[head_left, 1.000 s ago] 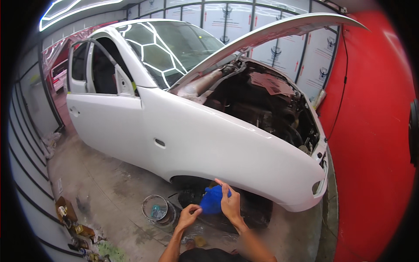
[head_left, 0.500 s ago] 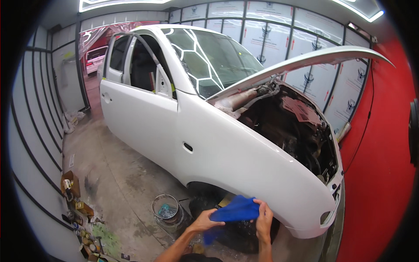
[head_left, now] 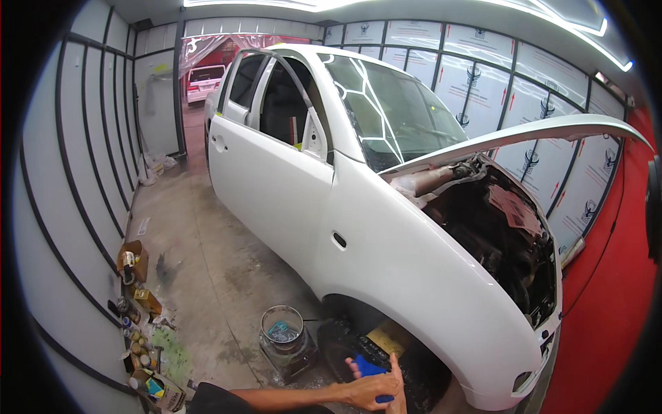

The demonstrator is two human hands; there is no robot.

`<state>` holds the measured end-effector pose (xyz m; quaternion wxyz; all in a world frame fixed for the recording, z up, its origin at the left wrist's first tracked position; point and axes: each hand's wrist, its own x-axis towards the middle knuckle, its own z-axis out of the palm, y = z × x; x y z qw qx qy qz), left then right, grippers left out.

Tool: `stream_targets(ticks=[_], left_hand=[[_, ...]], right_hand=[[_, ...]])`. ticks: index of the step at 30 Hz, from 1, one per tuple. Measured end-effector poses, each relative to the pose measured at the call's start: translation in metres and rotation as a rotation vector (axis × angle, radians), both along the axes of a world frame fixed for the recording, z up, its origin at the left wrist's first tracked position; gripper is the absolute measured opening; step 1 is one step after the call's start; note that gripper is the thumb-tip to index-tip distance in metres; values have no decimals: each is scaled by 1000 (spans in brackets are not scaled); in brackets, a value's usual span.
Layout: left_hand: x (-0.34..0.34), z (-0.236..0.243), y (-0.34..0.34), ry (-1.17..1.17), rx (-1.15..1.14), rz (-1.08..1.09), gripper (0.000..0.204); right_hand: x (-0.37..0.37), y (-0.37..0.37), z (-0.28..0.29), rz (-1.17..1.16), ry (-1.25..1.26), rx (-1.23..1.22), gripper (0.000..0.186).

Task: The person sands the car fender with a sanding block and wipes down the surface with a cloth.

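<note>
A blue cloth (head_left: 370, 368) is bunched between my two hands, low in the view beside the front wheel. My left hand (head_left: 370, 390) reaches across from the left, its fingers closed on the cloth. Against it, my right hand (head_left: 396, 378) supports the cloth, with one digit pointing up; more fingertips show past the cloth's left side. A small bit of blue also shows below my left hand. Over both hands rises the white front fender (head_left: 441, 297) of a car, which neither hand appears to touch.
A metal bucket (head_left: 282, 324) with something teal inside stands on a dark stand left of the wheel (head_left: 336, 341). The hood (head_left: 552, 130) is raised over the engine bay (head_left: 483, 234). Cans and boxes (head_left: 141, 303) line the left wall. A red wall (head_left: 607, 276) stands at right.
The cloth was spread between both hands; now it is bunched and my hands are together, lower down. My left forearm has swung across from the left. The view has shifted leftward.
</note>
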<state>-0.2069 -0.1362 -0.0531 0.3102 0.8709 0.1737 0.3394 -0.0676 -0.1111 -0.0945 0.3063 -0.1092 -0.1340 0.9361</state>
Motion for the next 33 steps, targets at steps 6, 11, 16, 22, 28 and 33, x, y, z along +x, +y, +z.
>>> stream_targets(ticks=[6,11,16,22,28,33], left_hand=[[-5,25,3,-603,-387,387,16],[-10,-3,28,-1177,-1037,442,5],[-30,-2,39,-1431,-1059,462,7],[-39,8,23,-684,-397,854,18],[-33,36,4,-390,310,580,18],[-24,36,4,-465,142,546,21]], right_hand=[[9,33,10,-605,11,-510,68],[-26,33,38,-794,121,-199,42],[-42,35,35,-854,3,-146,20],[-37,26,-1,-699,-185,-273,37],[-19,36,-29,-696,-427,-226,37],[-7,47,-53,-760,-417,-346,24]])
